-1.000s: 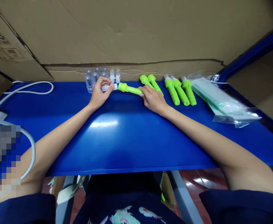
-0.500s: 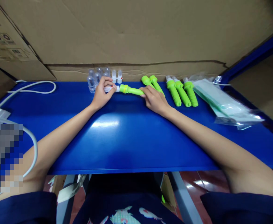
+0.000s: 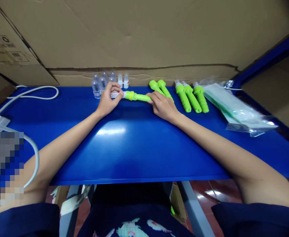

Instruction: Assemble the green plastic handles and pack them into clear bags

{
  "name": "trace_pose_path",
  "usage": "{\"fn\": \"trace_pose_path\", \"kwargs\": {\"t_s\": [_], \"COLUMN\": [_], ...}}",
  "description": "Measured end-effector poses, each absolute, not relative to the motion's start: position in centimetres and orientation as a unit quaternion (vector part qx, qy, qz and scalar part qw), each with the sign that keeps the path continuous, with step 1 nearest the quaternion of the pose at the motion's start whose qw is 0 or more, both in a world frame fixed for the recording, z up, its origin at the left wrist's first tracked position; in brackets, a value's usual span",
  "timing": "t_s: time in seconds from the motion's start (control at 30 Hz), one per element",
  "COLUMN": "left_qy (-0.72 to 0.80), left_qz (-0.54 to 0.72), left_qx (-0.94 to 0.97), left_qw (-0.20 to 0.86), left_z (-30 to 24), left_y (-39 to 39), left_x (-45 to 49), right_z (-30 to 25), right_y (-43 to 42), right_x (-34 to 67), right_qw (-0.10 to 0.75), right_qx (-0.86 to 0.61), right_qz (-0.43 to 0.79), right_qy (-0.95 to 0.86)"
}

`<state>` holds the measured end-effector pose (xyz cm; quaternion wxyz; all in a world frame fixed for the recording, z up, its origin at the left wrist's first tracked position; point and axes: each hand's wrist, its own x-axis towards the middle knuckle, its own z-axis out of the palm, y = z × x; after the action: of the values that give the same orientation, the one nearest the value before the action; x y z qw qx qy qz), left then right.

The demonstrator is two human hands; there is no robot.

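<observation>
A lime-green handle (image 3: 137, 96) lies across the far part of the blue table (image 3: 134, 144), held between both hands. My left hand (image 3: 108, 98) pinches the clear and white cap (image 3: 116, 94) at the handle's left end. My right hand (image 3: 163, 106) is closed on the handle's right end. Just behind my left hand stand several clear caps (image 3: 100, 83) and two white caps (image 3: 123, 81). To the right of my right hand lie two plain green handles (image 3: 160, 87) and three green handles with clear tips (image 3: 191, 95).
A clear plastic bag (image 3: 235, 108) with pale green contents lies at the far right. A white cable (image 3: 33, 95) loops at the far left. Cardboard boxes (image 3: 134, 36) wall off the back. A blue frame bar (image 3: 268, 59) rises at the right.
Both hands and the green handle stay in nearly the same place; my left fingers have shifted slightly on the cap.
</observation>
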<state>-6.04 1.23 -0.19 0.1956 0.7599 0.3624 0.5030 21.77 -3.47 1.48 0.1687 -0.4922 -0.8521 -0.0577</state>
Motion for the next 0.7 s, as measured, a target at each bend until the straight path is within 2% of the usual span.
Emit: {"fn": "trace_pose_path", "kwargs": {"t_s": [0.43,0.7], "left_qy": [0.324,0.319], "left_qz": [0.494,0.445], "left_qx": [0.772,0.811], "left_qw": [0.235,0.206], "left_z": [0.2,0.5], "left_y": [0.6,0.0], "left_x": [-5.7,-5.7], "right_z": [0.9,-0.1], "right_y": [-3.1,-2.3], "right_x": [22.2,22.9], "right_qw": [0.204,0.254], "right_qx": [-0.455,-0.402], "right_qz": [-0.080,-0.119], "right_qy": [-0.863,-0.872]}}
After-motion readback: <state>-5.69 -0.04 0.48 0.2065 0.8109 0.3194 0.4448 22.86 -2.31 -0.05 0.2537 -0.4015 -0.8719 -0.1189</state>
